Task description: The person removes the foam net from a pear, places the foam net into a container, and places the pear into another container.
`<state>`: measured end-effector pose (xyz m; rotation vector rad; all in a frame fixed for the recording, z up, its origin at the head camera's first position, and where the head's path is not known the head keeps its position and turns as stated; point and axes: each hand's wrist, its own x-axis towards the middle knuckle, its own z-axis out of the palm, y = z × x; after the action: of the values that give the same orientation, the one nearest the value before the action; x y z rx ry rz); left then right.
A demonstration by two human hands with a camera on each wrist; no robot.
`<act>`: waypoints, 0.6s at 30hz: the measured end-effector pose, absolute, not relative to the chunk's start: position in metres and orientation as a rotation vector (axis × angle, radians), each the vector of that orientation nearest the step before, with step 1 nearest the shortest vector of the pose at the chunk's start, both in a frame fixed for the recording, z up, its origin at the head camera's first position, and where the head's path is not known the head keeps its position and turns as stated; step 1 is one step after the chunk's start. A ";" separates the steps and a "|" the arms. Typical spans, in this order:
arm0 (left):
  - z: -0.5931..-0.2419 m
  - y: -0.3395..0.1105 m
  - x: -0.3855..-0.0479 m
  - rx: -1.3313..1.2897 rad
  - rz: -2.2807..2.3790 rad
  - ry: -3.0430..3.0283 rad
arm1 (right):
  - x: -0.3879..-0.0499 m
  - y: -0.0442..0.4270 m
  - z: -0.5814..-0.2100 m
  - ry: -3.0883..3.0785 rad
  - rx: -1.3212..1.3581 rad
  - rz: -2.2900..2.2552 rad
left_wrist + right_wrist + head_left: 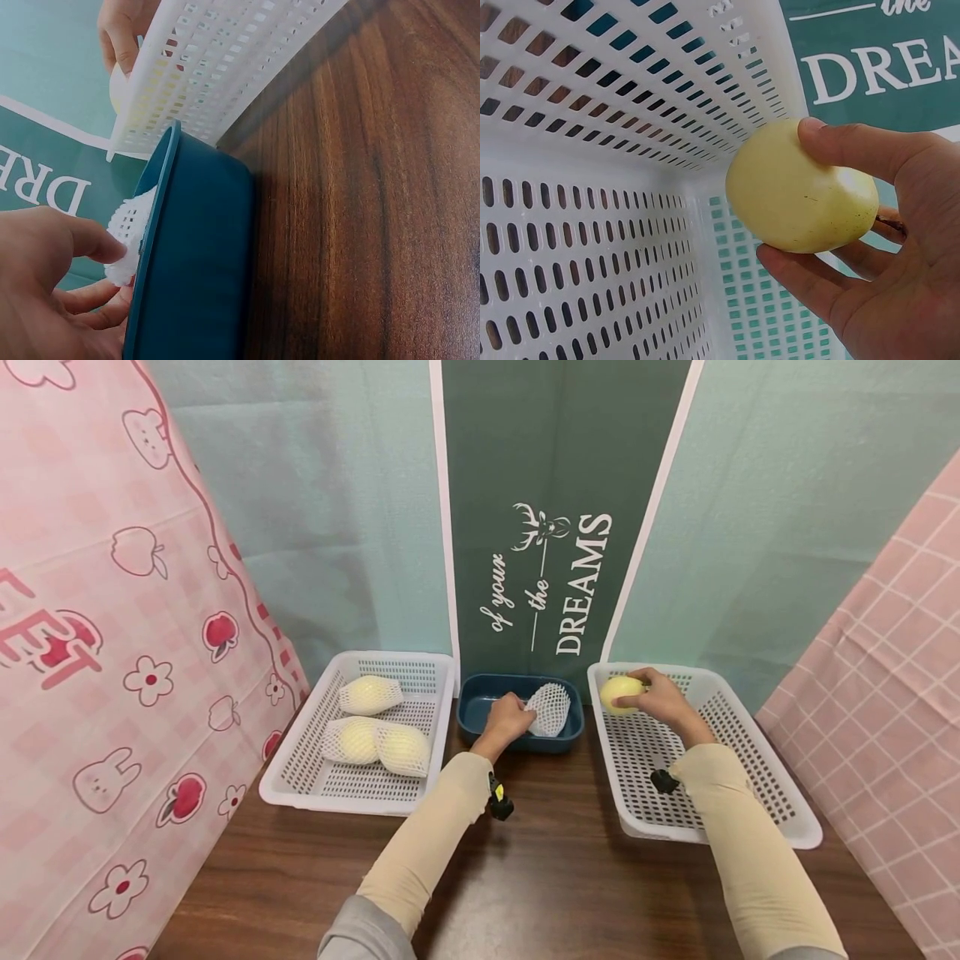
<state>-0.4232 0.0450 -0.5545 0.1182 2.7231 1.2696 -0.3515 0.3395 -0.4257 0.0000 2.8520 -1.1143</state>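
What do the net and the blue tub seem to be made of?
The net looks like matte white foam, judging by its thick, springy-looking mesh. The blue tub is probably smooth, satin plastic: opaque, evenly coloured, with rounded corners.

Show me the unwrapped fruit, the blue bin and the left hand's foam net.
Unwrapped fruit (799, 191), right wrist view: middle of its side.
Blue bin (202, 240), left wrist view: its outer wall.
Foam net (551, 710), head view: its mesh.

From the left wrist, the tub (202, 247) hides some foam net (130, 225) beside the left hand (56, 277). From the right, lettering (877, 75) above the right hand (885, 225) is cut off.
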 end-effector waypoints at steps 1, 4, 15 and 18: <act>-0.557 0.045 -0.425 0.124 1.257 2.744 | -0.352 0.339 -0.426 2.853 -0.002 -1.111; -0.555 0.047 -0.423 0.098 1.163 2.800 | -0.352 0.339 -0.427 2.864 -0.016 -1.093; -0.472 0.040 -0.346 0.031 0.904 2.838 | -0.352 0.334 -0.433 2.953 -0.118 -0.929; -0.473 0.042 -0.347 0.049 0.855 2.832 | -0.356 0.335 -0.438 2.974 -0.165 -0.873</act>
<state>-0.3467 0.0417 -0.4731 0.0494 2.8317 0.8554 -0.3560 0.3349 -0.4380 -0.1648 2.9735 -0.8733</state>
